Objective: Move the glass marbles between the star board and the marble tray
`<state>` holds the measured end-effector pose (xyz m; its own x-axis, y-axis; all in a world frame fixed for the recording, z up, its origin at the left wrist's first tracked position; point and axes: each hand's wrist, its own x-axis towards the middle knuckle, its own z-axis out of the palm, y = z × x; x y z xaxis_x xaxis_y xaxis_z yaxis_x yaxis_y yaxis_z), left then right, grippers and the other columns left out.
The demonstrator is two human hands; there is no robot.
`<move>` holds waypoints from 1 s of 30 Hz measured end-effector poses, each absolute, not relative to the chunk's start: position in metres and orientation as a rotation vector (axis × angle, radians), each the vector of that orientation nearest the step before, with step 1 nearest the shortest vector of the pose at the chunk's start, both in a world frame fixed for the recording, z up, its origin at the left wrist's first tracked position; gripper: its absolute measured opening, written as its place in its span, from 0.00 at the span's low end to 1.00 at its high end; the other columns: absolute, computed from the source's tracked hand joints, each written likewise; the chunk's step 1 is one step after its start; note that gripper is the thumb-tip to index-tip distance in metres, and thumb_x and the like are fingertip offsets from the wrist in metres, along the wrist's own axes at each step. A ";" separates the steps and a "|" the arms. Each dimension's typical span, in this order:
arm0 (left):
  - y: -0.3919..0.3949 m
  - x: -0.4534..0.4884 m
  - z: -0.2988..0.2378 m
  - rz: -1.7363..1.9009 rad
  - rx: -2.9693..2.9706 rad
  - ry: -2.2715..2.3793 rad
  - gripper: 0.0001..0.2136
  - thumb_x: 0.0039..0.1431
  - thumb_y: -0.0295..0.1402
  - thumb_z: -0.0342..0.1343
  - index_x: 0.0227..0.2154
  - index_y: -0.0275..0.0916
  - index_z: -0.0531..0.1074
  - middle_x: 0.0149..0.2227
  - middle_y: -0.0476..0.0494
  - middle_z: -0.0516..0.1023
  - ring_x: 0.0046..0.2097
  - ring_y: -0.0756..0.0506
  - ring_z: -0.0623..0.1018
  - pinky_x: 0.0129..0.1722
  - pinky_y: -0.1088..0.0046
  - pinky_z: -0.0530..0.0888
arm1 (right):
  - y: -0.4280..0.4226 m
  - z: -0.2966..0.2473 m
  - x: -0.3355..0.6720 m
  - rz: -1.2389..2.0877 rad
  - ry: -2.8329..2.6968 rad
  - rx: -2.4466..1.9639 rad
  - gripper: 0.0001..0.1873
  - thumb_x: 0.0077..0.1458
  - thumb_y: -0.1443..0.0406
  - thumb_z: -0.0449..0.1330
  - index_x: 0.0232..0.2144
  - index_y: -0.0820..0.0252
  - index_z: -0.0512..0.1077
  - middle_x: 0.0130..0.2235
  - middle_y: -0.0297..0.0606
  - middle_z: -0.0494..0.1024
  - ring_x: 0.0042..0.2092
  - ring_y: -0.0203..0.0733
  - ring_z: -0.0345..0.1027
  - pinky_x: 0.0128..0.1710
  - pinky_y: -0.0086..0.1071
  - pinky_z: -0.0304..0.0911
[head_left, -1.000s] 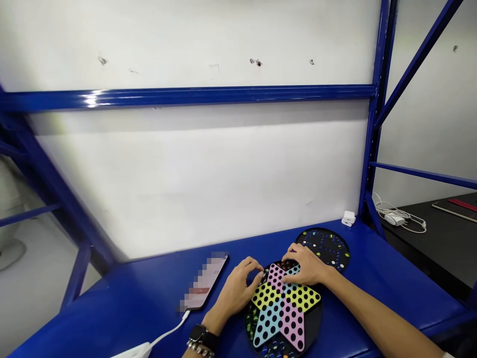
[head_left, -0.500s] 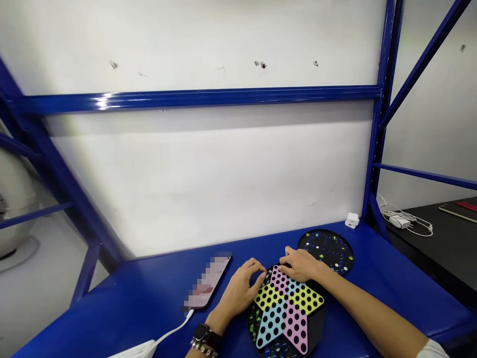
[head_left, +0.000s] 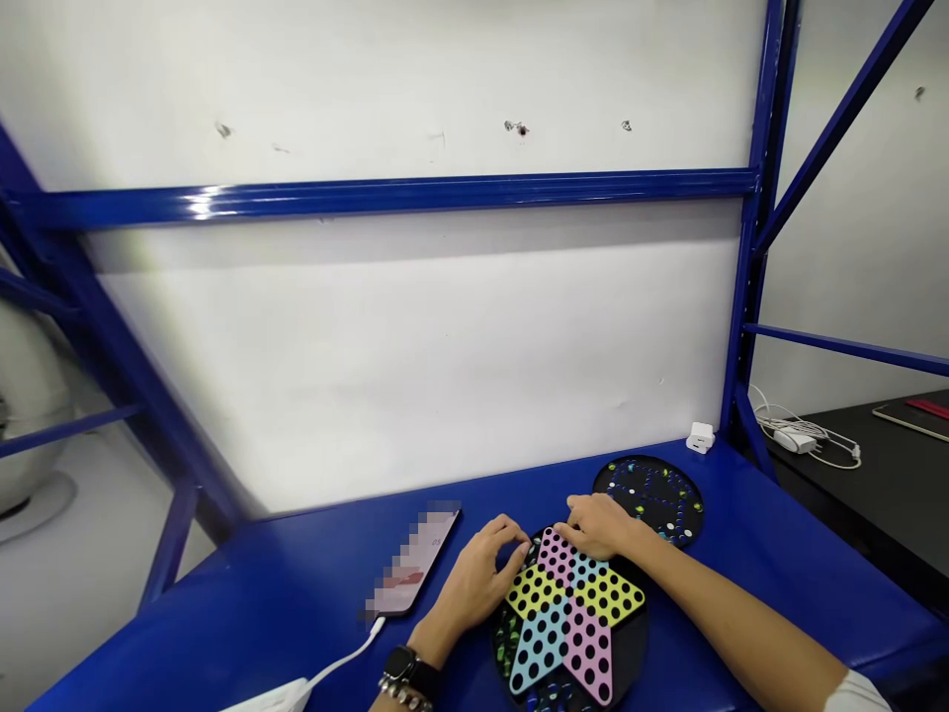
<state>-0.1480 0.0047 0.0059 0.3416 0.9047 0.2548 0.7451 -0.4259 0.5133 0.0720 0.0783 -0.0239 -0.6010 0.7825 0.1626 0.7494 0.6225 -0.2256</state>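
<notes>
Two hands are reaching over the far edge of the star-shaped Chinese checkers board (head_left: 570,618), right under your grip: your left hand (head_left: 474,578) and your right hand (head_left: 597,526) are both curling their fingers (any pinched marble is hidden). A round black game board (head_left: 648,499) is sitting just beyond your right hand.

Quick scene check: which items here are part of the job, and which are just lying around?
Part of the job:
- left hand
- right hand
- star-patterned Chinese checkers board
- round black marble board

Just lying around:
- blurred phone
- white cable
- white plug adapter
- white charger
</notes>
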 end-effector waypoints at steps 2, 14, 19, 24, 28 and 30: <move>0.005 -0.148 0.005 0.729 2.306 1.479 0.16 0.67 0.45 0.43 0.35 0.43 0.73 0.41 0.43 0.75 0.43 0.42 0.75 0.45 0.64 0.72 | 0.078 -0.024 0.073 0.200 -2.564 -1.270 0.33 0.66 0.51 0.45 0.20 0.60 0.76 0.34 0.40 0.76 0.29 0.36 0.65 0.31 0.31 0.55; 0.008 -0.151 0.002 0.750 2.347 1.470 0.14 0.67 0.43 0.45 0.34 0.43 0.73 0.40 0.45 0.76 0.41 0.44 0.76 0.44 0.68 0.72 | 0.096 -0.024 0.091 0.112 -2.166 -1.426 0.31 0.68 0.57 0.44 0.17 0.61 0.72 0.26 0.39 0.75 0.25 0.35 0.63 0.28 0.31 0.48; 0.008 -0.151 0.002 0.737 2.345 1.468 0.15 0.67 0.44 0.44 0.35 0.44 0.73 0.40 0.44 0.76 0.42 0.44 0.76 0.44 0.68 0.73 | 0.112 -0.021 0.139 0.058 -1.994 -1.745 0.31 0.68 0.55 0.43 0.19 0.60 0.73 0.25 0.43 0.76 0.28 0.41 0.68 0.30 0.33 0.49; 0.008 -0.151 0.001 0.734 2.346 1.466 0.16 0.67 0.45 0.44 0.35 0.44 0.73 0.40 0.44 0.76 0.43 0.43 0.76 0.45 0.67 0.72 | 0.114 -0.028 0.155 0.037 -2.102 -1.765 0.27 0.68 0.55 0.43 0.29 0.61 0.76 0.35 0.46 0.78 0.38 0.46 0.70 0.39 0.35 0.55; 0.009 -0.151 0.002 0.737 2.333 1.466 0.16 0.67 0.46 0.43 0.35 0.43 0.73 0.41 0.43 0.76 0.42 0.43 0.75 0.44 0.66 0.72 | 0.100 -0.022 0.130 0.059 -2.124 -1.631 0.21 0.68 0.56 0.45 0.37 0.58 0.75 0.42 0.43 0.75 0.46 0.47 0.66 0.46 0.39 0.54; 0.009 -0.151 0.002 0.738 2.329 1.464 0.16 0.67 0.46 0.44 0.35 0.43 0.73 0.41 0.44 0.75 0.42 0.43 0.75 0.45 0.66 0.72 | 0.088 -0.019 0.114 0.174 -2.203 -1.469 0.19 0.67 0.56 0.47 0.37 0.58 0.73 0.40 0.40 0.74 0.43 0.43 0.66 0.45 0.37 0.54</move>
